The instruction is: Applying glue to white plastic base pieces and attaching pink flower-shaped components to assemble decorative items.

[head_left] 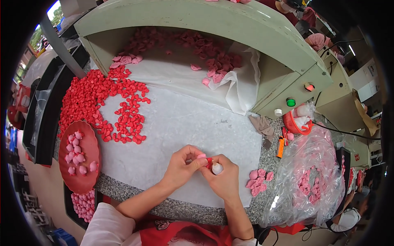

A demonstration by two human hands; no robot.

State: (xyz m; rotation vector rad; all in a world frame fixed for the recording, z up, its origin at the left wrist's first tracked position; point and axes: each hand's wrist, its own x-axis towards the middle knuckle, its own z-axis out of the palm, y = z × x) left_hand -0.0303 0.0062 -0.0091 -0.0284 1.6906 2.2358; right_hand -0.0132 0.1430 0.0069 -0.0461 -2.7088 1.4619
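Both hands meet above the white sheet (176, 123) near the table's front edge. My left hand (179, 166) pinches a small pink rounded piece (201, 156) between thumb and fingers. Right beside it is a red piece (209, 162), at the fingertips of my right hand (225, 180). A small white rounded object (217, 168), perhaps a bottle, is tucked in the same right hand; the fingers partly hide it. On the table to the right lie several pink petal-like pieces (257, 181). Loose red curved pieces (92, 92) form a large heap at the left.
A red scalloped dish (88, 180) with pink bud-like pieces stands at the left edge. Behind the sheet, a green-grey metal box (197, 16) holds pink petals. At right are an orange lighter-like stick (280, 147), a red basket (296, 125) and a clear plastic bag (287, 197).
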